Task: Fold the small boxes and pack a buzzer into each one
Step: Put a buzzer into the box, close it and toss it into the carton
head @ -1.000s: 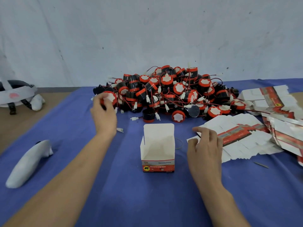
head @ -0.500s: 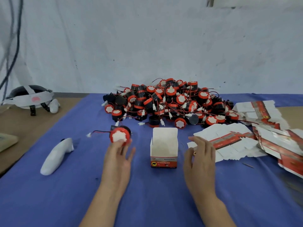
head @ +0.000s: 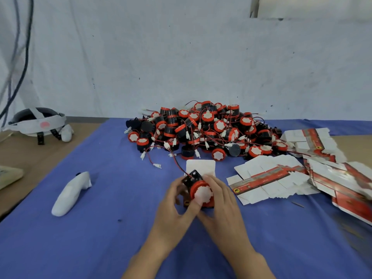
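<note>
Head view, only one. Left hand [head: 177, 206] and right hand [head: 221, 208] meet at centre of blue cloth [head: 100, 228], both on one buzzer [head: 199, 190]. Left hand fingers curl round buzzer's left side, thumb under its white face. Right hand fingers curl over the right rim, gripping too. Buzzer tilted, orange rim and white face toward camera, black body behind. Its red/black lead [head: 177, 160] trails up and left toward buzzer pile [head: 205, 131].

Box [head: 200, 167] stands upright just behind the buzzer, white top flap up, red printed base mostly hidden by hands. Buzzer sits at the box mouth, in front of it; cannot tell if any part is inside yet.

Buzzer pile is at far centre of cloth, against wall [head: 181, 57], leads and white plugs tangled through it. Flat box blanks [head: 267, 178] fanned out right of the hands, close by, more stacked further right, blurred at the edge.

White handheld controller [head: 70, 194] lies on cloth well left of hands. Headset [head: 38, 121] on wooden table [head: 30, 158] at far left. Cables [head: 18, 47] hang down the wall top left
</note>
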Demonstrator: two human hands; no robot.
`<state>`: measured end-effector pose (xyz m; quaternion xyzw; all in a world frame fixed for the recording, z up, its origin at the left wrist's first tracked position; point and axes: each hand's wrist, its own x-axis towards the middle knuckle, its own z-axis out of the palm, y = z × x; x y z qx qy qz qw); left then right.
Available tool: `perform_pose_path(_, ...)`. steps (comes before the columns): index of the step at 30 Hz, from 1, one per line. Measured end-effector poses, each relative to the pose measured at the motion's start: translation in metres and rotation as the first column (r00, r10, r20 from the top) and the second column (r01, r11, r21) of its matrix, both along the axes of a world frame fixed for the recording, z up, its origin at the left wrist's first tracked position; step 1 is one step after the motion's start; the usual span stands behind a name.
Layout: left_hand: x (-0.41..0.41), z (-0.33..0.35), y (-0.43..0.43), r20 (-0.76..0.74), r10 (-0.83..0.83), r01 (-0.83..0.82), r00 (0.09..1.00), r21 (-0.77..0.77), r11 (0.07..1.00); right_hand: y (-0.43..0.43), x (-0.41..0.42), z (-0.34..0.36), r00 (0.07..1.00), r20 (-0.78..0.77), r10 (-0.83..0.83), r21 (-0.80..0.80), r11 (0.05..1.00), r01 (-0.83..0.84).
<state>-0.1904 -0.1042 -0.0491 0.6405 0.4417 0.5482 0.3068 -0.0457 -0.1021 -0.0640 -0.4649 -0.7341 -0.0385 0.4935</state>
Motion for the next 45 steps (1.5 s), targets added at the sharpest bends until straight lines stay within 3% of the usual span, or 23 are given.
perform_pose_path(4, -0.007, -0.005, 0.004, -0.033, 0.340, -0.317, 0.940, 0.287, 0.904, 0.003, 0.001, -0.002, 0.996, 0.086, -0.027, 0.002, 1.000, 0.027)
perform_pose_path(7, -0.008, -0.009, 0.008, -0.191, 0.473, -0.353, 0.860, 0.445, 0.823, 0.003, 0.001, -0.004, 0.995, 0.099, -0.001, -0.002, 1.000, 0.002)
perform_pose_path(10, -0.005, -0.012, 0.012, -0.245, 0.516, -0.340, 0.821, 0.517, 0.785, 0.003, 0.001, -0.004, 0.999, 0.036, -0.014, -0.023, 1.000, 0.015)
perform_pose_path(13, -0.003, -0.012, 0.009, -0.236, 0.454, -0.310, 0.859, 0.467, 0.828, 0.001, -0.001, -0.004, 0.999, -0.014, -0.037, -0.042, 0.998, 0.036)
perform_pose_path(17, -0.001, -0.009, 0.003, -0.210, 0.319, -0.270, 0.924, 0.234, 0.934, -0.001, -0.006, 0.000, 0.989, -0.125, -0.082, -0.161, 0.985, 0.061)
perform_pose_path(21, 0.000, -0.009, 0.002, -0.243, 0.238, -0.185, 0.940, 0.221, 0.958, -0.005, -0.003, 0.006, 0.979, -0.183, -0.094, -0.244, 0.969, 0.047)
perform_pose_path(28, -0.001, -0.011, 0.002, -0.160, 0.080, -0.057, 0.984, 0.143, 0.988, -0.008, 0.000, 0.009, 0.957, -0.280, -0.077, -0.277, 0.961, -0.004)
perform_pose_path(36, 0.006, -0.008, -0.001, -0.383, -0.030, 0.106, 0.923, 0.180, 0.978, -0.008, 0.006, 0.011, 0.783, -0.620, -0.051, -0.264, 0.953, -0.147)
perform_pose_path(39, 0.007, -0.008, 0.000, -0.348, -0.020, 0.090, 0.937, 0.187, 0.978, -0.009, 0.004, 0.011, 0.780, -0.625, -0.010, -0.273, 0.940, -0.206)
perform_pose_path(45, 0.004, -0.006, -0.003, -0.262, 0.022, 0.027, 0.965, 0.181, 0.983, -0.011, 0.003, 0.011, 0.862, -0.498, 0.094, -0.322, 0.903, -0.285)
